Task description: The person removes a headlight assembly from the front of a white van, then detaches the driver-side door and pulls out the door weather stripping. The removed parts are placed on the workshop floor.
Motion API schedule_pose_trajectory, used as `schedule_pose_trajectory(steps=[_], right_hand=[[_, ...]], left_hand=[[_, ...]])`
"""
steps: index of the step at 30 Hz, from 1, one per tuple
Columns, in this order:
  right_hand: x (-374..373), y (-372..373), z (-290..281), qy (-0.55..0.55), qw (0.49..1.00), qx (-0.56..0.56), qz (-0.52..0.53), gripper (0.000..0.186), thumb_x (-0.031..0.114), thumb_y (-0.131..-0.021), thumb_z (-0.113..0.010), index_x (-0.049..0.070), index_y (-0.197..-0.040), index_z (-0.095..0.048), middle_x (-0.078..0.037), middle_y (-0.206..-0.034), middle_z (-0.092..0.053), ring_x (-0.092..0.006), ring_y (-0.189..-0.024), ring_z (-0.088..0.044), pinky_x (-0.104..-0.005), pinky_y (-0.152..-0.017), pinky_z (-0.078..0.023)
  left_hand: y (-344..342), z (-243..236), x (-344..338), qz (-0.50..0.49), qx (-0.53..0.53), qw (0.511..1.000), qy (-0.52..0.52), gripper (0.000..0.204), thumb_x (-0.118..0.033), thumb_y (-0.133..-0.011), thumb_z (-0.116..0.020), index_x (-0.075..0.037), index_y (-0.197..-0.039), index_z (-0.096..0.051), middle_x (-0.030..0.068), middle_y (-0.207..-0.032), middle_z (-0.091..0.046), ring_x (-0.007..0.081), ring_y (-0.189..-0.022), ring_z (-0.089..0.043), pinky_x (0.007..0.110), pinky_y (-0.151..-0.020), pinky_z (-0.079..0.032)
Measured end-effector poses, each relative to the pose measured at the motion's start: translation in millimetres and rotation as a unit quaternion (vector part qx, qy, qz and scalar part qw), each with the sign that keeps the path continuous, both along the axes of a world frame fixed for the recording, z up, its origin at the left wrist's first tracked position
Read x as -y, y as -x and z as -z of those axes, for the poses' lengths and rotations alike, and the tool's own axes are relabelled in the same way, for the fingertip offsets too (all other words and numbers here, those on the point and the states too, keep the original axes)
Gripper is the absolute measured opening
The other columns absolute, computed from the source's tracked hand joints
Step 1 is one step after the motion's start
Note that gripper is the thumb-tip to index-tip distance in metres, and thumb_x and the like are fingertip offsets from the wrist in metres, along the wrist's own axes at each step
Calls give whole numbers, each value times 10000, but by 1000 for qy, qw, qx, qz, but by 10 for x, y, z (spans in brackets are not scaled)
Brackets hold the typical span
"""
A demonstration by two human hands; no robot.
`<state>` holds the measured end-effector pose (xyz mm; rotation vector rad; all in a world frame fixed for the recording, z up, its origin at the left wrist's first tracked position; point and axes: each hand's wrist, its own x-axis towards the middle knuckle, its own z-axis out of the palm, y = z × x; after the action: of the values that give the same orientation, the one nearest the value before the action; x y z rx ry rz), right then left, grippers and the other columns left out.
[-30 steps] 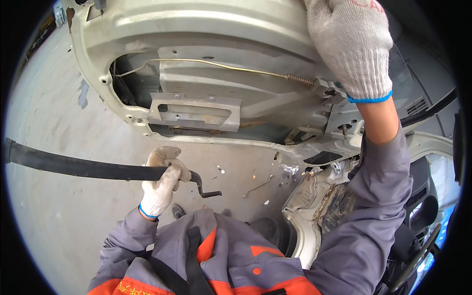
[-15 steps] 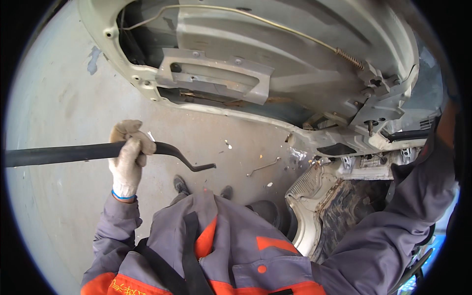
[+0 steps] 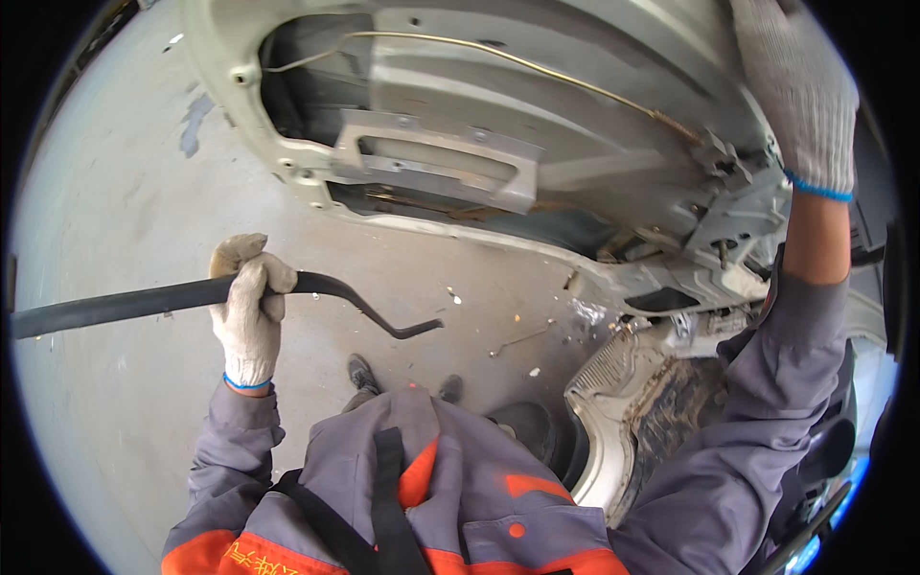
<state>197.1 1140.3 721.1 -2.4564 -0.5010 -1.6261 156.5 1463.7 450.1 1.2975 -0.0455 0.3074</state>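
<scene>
black strip (image 3: 125,308) stays clasped in the left grip (image 3: 251,311) — the right grip (image 3: 803,96), state unclear, reappears.

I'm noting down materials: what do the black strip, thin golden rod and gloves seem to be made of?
Black strip, in the left hand: probably rubber, matte, with a smoothly curving end; flexible plastic is possible.
Thin golden rod: likely metal, perhaps plated, given its yellowish sheen.
Gloves: off-white knitted fabric, shown by the ribbing; fibre uncertain.
</scene>
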Motion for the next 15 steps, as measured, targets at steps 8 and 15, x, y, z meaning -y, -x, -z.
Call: schedule_pose_trajectory(steps=[8, 15], right_hand=[[1137, -64, -169, -10, 980, 77, 183, 325, 326, -1041, -585, 98, -1187, -764, -66, -1019, -764, -165, -946, -713, -295, -811, -534], [801, 809, 929, -200, 965, -141, -96, 175, 226, -1020, -616, 61, -1037, -672, -13, -835, -628, -133, -670, -552, -290, -590, -422]], left_hand=[[-124, -192, -313, -156, -65, 977, 134, 211, -127, -1029, -530, 2, -1182, -596, 120, -827, -681, 60, -471, -326, 234, -436, -241], [-250, 33, -690, -265, -149, 934, 185, 125, -182, -1035, -572, -79, -1104, -592, 61, -849, -659, 47, -477, -327, 209, -406, -256]])
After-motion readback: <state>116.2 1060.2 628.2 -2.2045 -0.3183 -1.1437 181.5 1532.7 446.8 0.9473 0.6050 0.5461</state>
